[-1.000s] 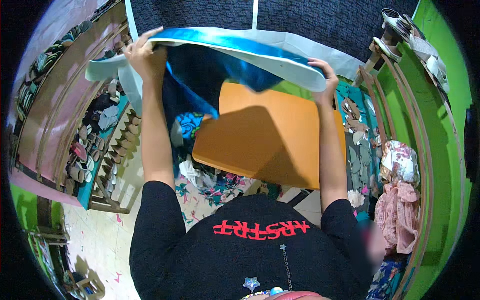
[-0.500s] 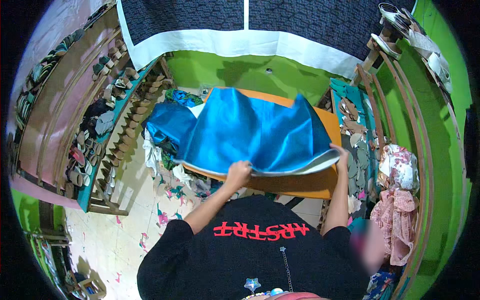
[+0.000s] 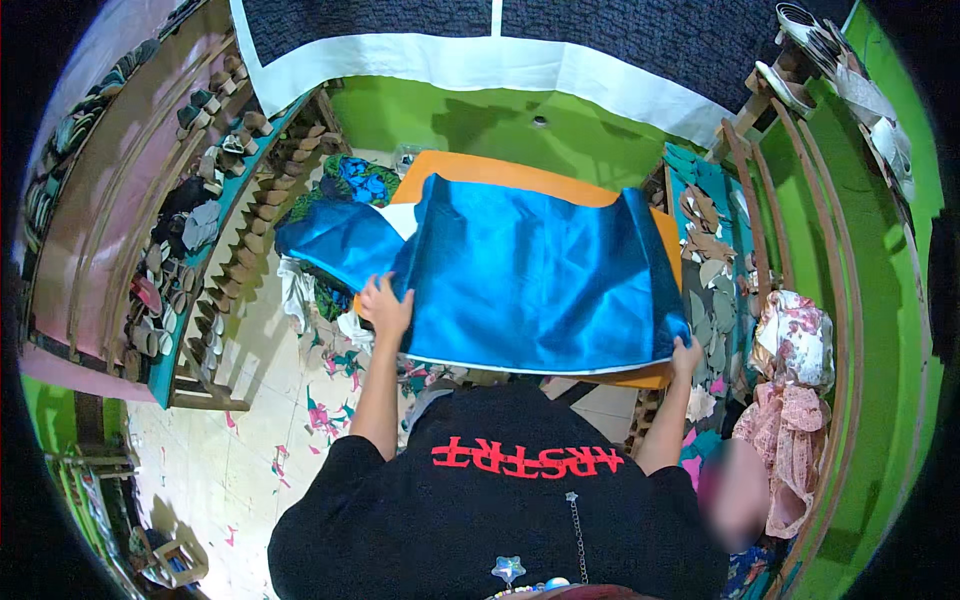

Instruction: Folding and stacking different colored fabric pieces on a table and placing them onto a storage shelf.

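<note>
A shiny blue sheet of material [image 3: 540, 270] with a pale underside lies over an orange tabletop [image 3: 480, 168], its far corners curling up. At the sheet's near right corner, my right hand [image 3: 686, 355] pinches the edge between thumb and fingers. My left hand [image 3: 387, 305] is at the sheet's left edge with its fingers spread. More blue material [image 3: 340, 240] is bunched past the left side of the table, close to that hand's fingertips. A white piece [image 3: 402, 220] shows between the two blue areas.
Shoe racks [image 3: 250, 210] with several rows of shoes stand at the left. Along the right, a teal shelf [image 3: 742, 235] holds cut grey and brown pieces, beside a pink lacy cloth [image 3: 785, 450]. Pink and green scraps [image 3: 325, 420] litter the tiled floor.
The blue sheet has come down flatter, its near edge straighter. My left hand has let go of the near edge and moved left and farther away. The right hand still holds its corner, now slightly lower.
</note>
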Demonstrator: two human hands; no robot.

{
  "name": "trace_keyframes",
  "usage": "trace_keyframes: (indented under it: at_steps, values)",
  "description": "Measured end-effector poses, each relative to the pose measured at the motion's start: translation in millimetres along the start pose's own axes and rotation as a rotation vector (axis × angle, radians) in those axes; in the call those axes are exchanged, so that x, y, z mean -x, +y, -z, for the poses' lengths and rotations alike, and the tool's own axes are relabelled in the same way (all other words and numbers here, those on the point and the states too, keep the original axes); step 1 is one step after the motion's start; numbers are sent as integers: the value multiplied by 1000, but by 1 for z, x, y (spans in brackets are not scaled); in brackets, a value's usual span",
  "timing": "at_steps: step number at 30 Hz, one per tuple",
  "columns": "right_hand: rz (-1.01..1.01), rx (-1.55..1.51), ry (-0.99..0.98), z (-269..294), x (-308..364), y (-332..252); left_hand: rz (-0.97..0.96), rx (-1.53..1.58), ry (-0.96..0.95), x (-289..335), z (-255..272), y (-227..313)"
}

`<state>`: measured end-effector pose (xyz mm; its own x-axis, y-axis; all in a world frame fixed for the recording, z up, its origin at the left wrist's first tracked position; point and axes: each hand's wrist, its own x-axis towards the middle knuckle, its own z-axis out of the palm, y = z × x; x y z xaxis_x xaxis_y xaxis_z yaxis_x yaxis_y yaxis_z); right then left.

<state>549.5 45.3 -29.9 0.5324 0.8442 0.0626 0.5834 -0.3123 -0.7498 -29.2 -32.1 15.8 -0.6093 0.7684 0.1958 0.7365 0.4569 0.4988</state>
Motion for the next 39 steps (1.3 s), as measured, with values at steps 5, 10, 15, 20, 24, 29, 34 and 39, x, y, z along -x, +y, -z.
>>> trace_keyframes:
  at_steps: [5, 10, 15, 20, 24, 29, 34, 39]
  values:
    - [-151, 285, 150, 47, 24, -21, 170, 126, -229, -17, -27, -61]
    - [-225, 766, 296, 23, 62, -82, 319, 47, -197, -25, -15, -16]
    - [508, 385, -34, -79, 110, -144, 582, -159, -308, -55, -23, 26]
    - [515, 288, -615, -152, 186, -206, 814, -124, -412, -81, -36, 72]
    - [462, 293, -747, -175, 215, -235, 764, -173, -299, -70, -56, 60]
    - [432, 479, -646, -187, 231, -228, 527, -148, -136, -61, -70, 51]
    - [403, 561, -550, -198, 241, -238, 366, 241, -48, -79, -76, 37]
    - [293, 549, -477, -224, 225, -248, -292, 951, 10, -101, -29, 89]
